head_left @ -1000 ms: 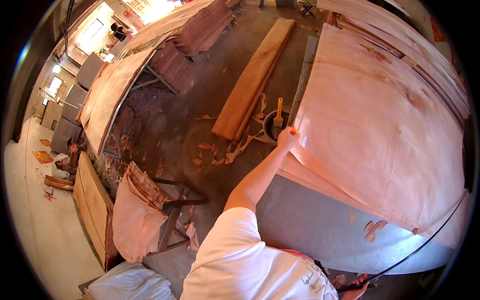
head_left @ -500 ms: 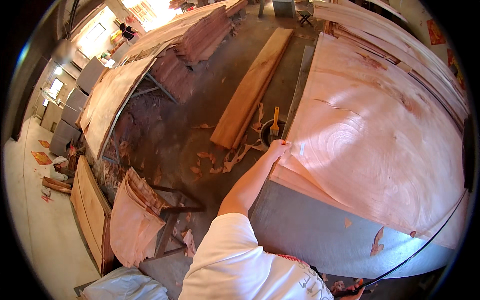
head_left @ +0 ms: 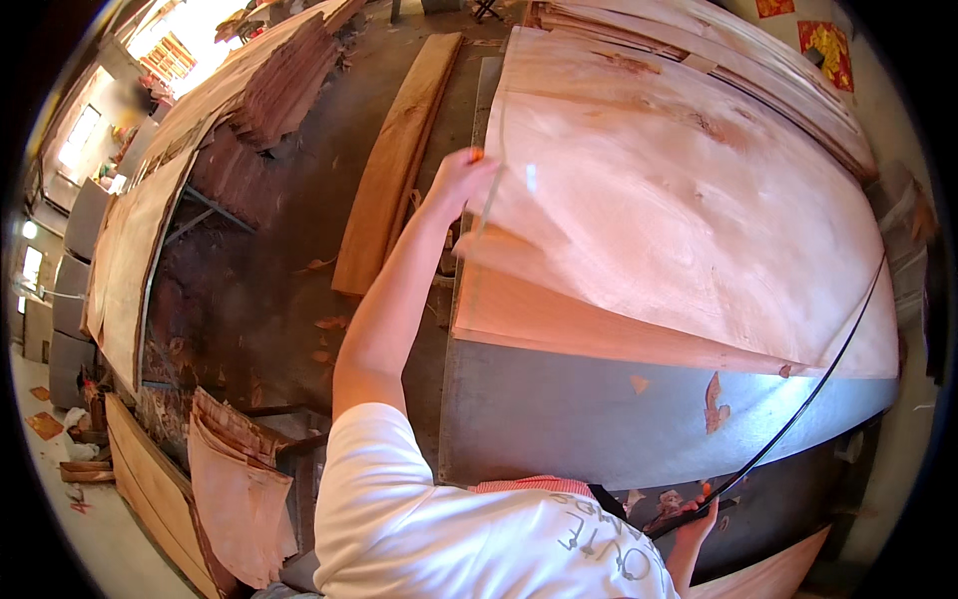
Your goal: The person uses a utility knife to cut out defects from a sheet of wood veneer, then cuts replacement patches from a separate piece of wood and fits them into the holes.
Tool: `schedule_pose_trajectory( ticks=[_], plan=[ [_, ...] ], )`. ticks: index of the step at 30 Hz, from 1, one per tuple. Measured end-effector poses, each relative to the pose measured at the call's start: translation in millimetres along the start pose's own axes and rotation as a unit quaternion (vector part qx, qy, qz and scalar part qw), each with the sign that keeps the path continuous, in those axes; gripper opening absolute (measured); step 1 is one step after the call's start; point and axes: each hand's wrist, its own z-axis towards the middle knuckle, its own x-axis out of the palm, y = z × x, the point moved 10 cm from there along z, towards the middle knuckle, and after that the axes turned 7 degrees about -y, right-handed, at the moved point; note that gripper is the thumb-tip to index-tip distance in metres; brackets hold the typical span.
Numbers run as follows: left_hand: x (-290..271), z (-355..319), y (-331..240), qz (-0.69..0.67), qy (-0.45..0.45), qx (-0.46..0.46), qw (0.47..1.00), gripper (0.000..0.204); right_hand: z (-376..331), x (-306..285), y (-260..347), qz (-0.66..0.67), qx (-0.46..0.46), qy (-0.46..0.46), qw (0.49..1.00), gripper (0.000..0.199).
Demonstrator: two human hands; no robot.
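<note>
My left hand [head_left: 465,182] pinches the left edge of a large, pale pink-brown wood veneer sheet [head_left: 689,220], raised near its front left corner. Something orange shows at a fingertip. Beneath the lifted part, more veneer sheets [head_left: 569,309] lie on a grey metal tabletop [head_left: 559,404]. Low at the right, my right hand [head_left: 696,527] is closed round the near end of a long thin black rod [head_left: 788,427]. The rod slants up and away to the sheet's right edge; whether it touches the sheet I cannot tell.
Long wooden boards [head_left: 394,165] lie on the floor left of the table. A tall veneer stack [head_left: 284,85] stands farther left, with bent sheets [head_left: 235,499] near the lower left. Veneer scraps [head_left: 715,399] lie on the tabletop. More sheets [head_left: 738,60] are piled behind.
My left hand has moved forward, raising the top sheet's corner and drawing it away, so more veneer beneath shows. The view has shifted right. My right hand still holds the rod.
</note>
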Motion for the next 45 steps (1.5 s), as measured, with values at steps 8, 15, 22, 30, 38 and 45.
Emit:
schedule_pose_trajectory(
  ticks=[8,15,22,30,38,45],
  plan=[
    [36.0,-1.2,-126.0,0.022,0.03,0.161,0.986,0.014,-14.3,-0.3,15.6,-0.08,-0.079,-0.012,0.994,0.036],
    [-0.2,-51.3,-81.8,-0.022,-0.014,0.124,0.992,0.013,-20.8,-10.1,13.7,-0.055,-0.08,-0.043,0.994,0.035],
    [-46.0,-116.4,55.1,-0.118,-0.087,-0.002,0.989,0.01,-12.0,-4.2,17.1,-0.03,-0.069,-0.006,0.997,0.036],
    [-87.0,-209.4,267.6,-0.165,-0.102,-0.29,0.937,0.014,-31.9,48.5,-1.2,0.013,-0.015,-0.026,0.999,0.03],
    [-67.6,-302.3,316.5,-0.125,-0.061,-0.399,0.906,0.021,12.1,23.6,26.1,-0.029,-0.073,0.049,0.996,0.036],
    [-48.4,-364.2,324.6,-0.097,-0.045,-0.463,0.88,0.026,34.1,30.8,27.0,-0.041,-0.053,0.061,0.996,0.033]
  ],
)
